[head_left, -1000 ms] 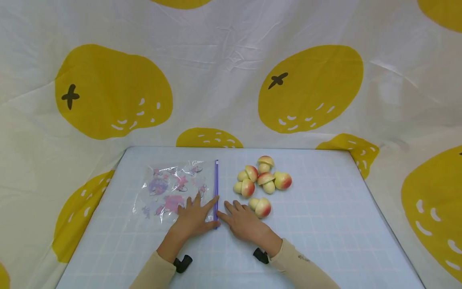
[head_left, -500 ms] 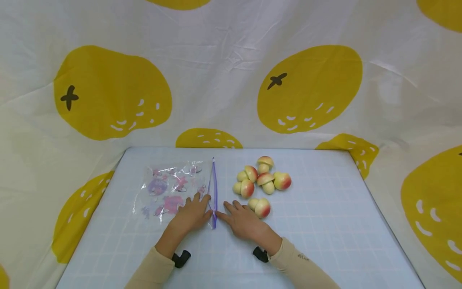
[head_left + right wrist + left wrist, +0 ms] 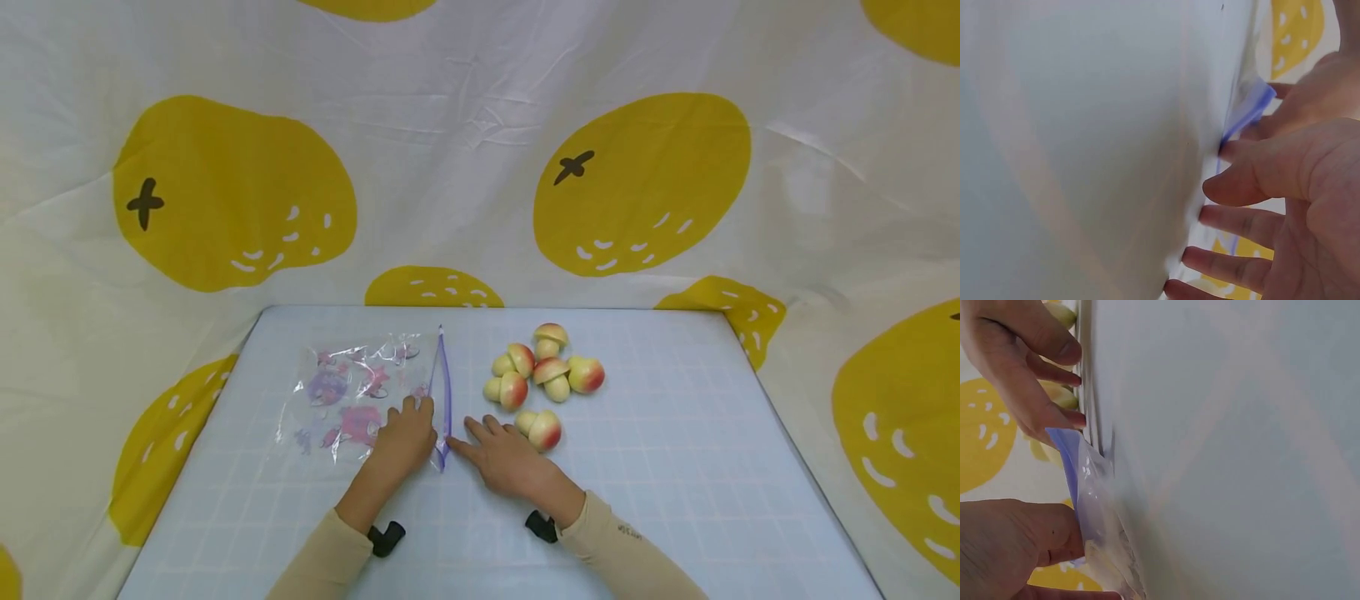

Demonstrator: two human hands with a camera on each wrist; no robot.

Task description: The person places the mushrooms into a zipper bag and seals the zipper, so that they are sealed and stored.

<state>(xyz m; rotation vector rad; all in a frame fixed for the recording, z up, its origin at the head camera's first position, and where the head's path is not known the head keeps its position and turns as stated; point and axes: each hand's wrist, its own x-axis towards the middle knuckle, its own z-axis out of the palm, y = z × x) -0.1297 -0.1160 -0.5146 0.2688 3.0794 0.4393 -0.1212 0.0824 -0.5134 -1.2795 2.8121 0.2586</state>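
Note:
A clear zip bag [image 3: 352, 387] with pink and purple prints lies on the left of the table, its purple-edged mouth [image 3: 447, 387] facing right and parted into a narrow gap. My left hand [image 3: 408, 437] pinches the upper layer at that mouth, fingers curled; in the left wrist view its thumb is at the purple edge [image 3: 1071, 462]. My right hand [image 3: 504, 457] rests on the table with fingers spread, its index fingertip at the lower purple edge. Just beyond it lies a toy mushroom [image 3: 546, 431], cream with a red-tinged cap.
Several more toy mushrooms, among them one with a tan cap [image 3: 551, 333], lie clustered behind my right hand. The table [image 3: 675, 467] has a pale checked cover. A cloth with yellow fruit prints [image 3: 465, 167] hangs behind it.
My left hand has gone from spread fingers over the purple strip to pinching at the mouth, and the bag's two edges have come apart. The right hand and the mushrooms have stayed put.

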